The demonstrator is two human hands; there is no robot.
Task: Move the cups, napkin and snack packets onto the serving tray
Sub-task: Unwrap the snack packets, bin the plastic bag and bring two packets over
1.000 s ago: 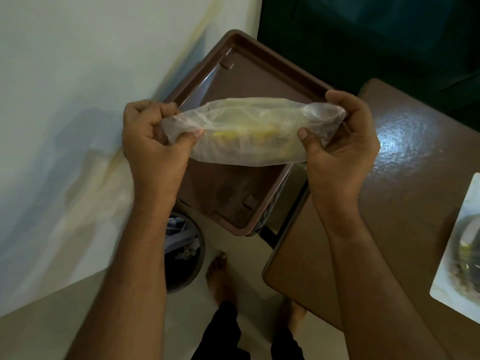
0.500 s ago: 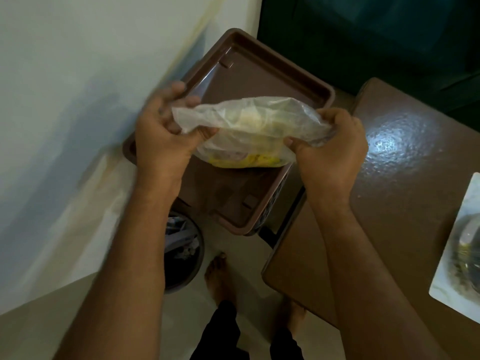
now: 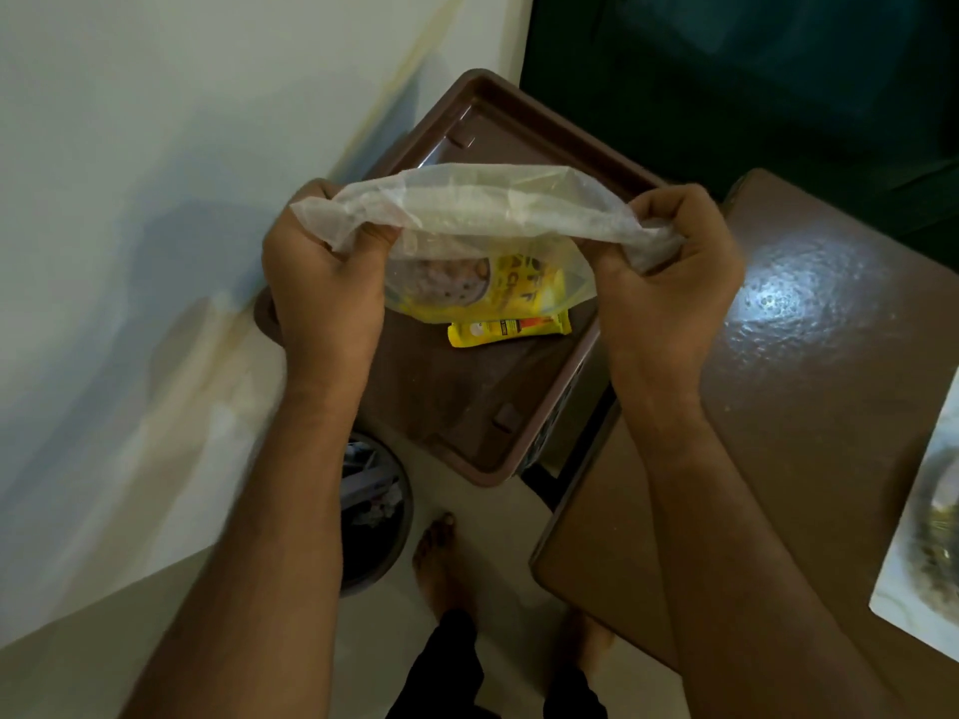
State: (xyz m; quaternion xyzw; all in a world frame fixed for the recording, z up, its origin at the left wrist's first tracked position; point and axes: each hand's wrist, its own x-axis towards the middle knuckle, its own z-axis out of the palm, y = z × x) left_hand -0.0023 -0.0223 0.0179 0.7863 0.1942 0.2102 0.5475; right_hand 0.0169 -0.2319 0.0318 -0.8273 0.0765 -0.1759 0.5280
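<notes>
Both hands now sit lower and wider apart on the bag [image 3: 482, 210] than half a second ago, and the left hand [image 3: 324, 282] and right hand [image 3: 669, 272] are closed into fists on its bunched ends, where before the fingers pinched it more loosely. The bag hangs tipped with its lower part sagging toward the tray [image 3: 467, 402]. A small yellow packet [image 3: 511, 329], unseen earlier, now lies on the tray just under the bag, and a larger yellow packet [image 3: 519, 290] shows through the plastic.
</notes>
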